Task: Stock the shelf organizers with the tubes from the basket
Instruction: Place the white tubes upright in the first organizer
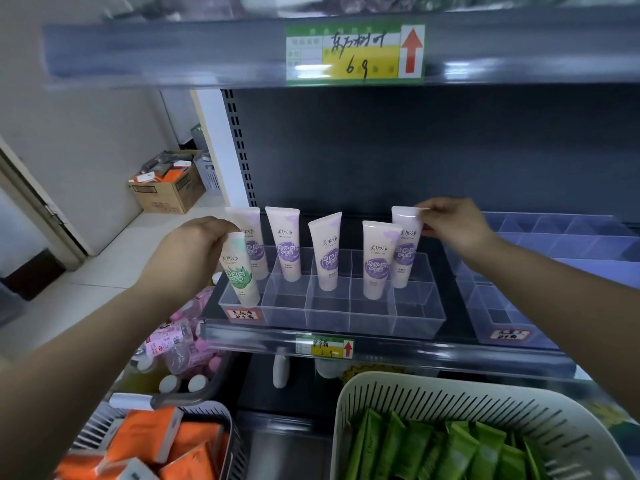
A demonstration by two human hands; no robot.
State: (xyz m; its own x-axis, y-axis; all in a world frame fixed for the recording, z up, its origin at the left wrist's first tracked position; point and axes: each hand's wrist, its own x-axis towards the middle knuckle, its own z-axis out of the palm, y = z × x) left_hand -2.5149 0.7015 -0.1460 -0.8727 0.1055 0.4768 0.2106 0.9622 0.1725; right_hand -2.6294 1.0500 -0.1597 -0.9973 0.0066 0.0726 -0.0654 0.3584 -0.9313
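Head view: the left grip is closed around the top of a green tube, which hangs below it with its lower end in the front-left slot of the clear organizer. The right grip pinches the top edge of the rightmost purple tube, which stands in the back row. The basket sits lower right.

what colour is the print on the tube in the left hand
Green, a leafy print on the pale plastic tube, head view.

Head-worn, forward-down, near organizer
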